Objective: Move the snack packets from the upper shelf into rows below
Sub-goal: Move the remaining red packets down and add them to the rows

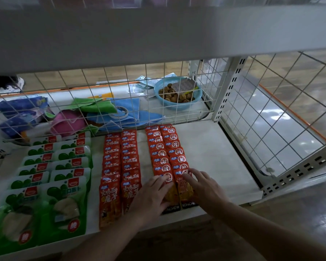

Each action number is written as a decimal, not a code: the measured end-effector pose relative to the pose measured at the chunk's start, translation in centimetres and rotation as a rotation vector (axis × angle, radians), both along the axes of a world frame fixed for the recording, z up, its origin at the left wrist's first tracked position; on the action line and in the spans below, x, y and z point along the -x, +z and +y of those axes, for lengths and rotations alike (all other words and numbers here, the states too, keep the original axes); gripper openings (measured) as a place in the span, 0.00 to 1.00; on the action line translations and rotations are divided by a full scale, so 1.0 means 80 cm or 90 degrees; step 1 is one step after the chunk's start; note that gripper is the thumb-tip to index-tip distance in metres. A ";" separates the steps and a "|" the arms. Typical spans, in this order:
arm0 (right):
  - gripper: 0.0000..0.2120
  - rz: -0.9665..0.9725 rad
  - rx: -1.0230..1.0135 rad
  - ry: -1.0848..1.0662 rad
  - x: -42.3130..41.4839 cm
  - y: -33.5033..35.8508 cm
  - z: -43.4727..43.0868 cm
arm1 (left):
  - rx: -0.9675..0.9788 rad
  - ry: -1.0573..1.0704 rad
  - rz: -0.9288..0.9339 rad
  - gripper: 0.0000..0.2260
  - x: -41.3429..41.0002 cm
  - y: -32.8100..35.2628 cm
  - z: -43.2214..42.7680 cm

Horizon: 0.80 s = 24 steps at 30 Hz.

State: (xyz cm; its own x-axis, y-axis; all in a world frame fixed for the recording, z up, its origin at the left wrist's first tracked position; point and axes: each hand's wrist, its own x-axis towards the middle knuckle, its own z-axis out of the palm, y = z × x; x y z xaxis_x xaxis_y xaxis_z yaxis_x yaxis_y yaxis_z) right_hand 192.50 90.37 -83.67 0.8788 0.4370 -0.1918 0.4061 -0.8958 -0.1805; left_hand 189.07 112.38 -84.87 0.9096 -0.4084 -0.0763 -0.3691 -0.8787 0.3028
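Close head view down onto shelf (215, 157)

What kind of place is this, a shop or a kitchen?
Probably a small shop: white metal shelving with a wire grid back, and identical red snack packets and green packets in neat rows.

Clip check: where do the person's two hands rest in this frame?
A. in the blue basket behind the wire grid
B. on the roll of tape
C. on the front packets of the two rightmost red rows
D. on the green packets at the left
C: the left hand and the right hand both lie with straight fingers on the front red packets of those two rows.
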 end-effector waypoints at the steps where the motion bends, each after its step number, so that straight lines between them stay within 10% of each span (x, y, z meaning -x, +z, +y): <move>1: 0.38 0.000 0.004 0.000 0.000 0.000 0.000 | 0.004 -0.001 0.000 0.29 0.000 -0.001 0.000; 24: 0.43 -0.072 0.027 0.212 0.039 -0.003 0.191 | -0.106 0.101 0.020 0.33 0.070 0.016 0.207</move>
